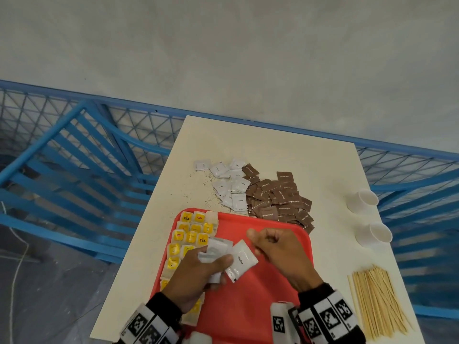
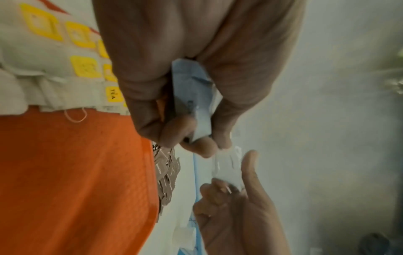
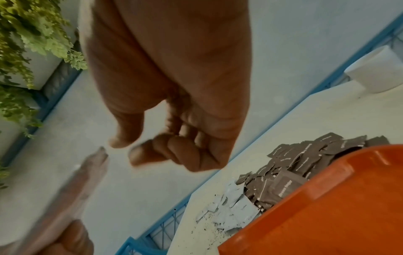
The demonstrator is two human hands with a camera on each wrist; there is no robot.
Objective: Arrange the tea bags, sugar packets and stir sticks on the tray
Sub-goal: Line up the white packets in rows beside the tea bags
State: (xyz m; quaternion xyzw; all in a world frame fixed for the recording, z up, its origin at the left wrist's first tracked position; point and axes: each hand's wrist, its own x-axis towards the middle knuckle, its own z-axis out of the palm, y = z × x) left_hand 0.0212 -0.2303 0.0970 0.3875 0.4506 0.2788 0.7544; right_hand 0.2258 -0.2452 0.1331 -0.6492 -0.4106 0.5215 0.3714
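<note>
The cream rectangular worktop (image 1: 310,165) carries a red plastic tray (image 1: 248,306) with yellow-labelled tea bags (image 1: 191,237) lined along its left side. Brown sugar packets (image 1: 280,199) lie heaped beyond the tray, and pale wooden stir sticks (image 1: 377,301) lie at the right. The left hand (image 1: 196,276) grips several white paper sachets (image 1: 231,256) over the tray; the right hand (image 1: 280,252) hovers beside them, fingers curled, apparently empty. The loosely fanned sachets could slip and scatter across the tea rows.

curled right hand (image 3: 174,120), tray (image 3: 327,215), brown packets (image 3: 305,165)
</note>
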